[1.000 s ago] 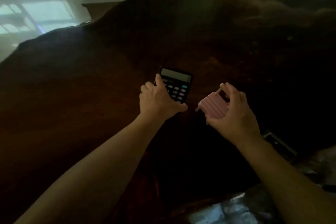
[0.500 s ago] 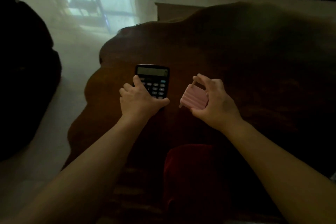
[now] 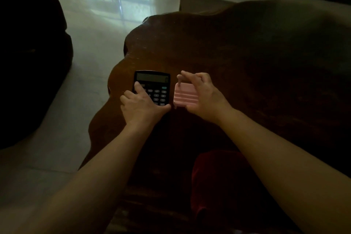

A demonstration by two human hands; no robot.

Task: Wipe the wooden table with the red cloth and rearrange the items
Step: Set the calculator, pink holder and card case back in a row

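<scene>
step: place items | left hand (image 3: 141,109) grips calculator (image 3: 152,86); right hand (image 3: 204,97) pinches pink case (image 3: 185,97) just right of calculator | tip: lower flat, edges parallel, clear of table (image 3: 247,53) rim

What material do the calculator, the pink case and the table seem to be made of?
Calculator: probably hard plastic, matte black body with a grey display window and small raised keys.
Pink case: likely moulded plastic, smooth with raised ribs across it; too dim to be sure.
Table: dark wood, polished; it shows a faint sheen and an irregular wavy edge.
</scene>
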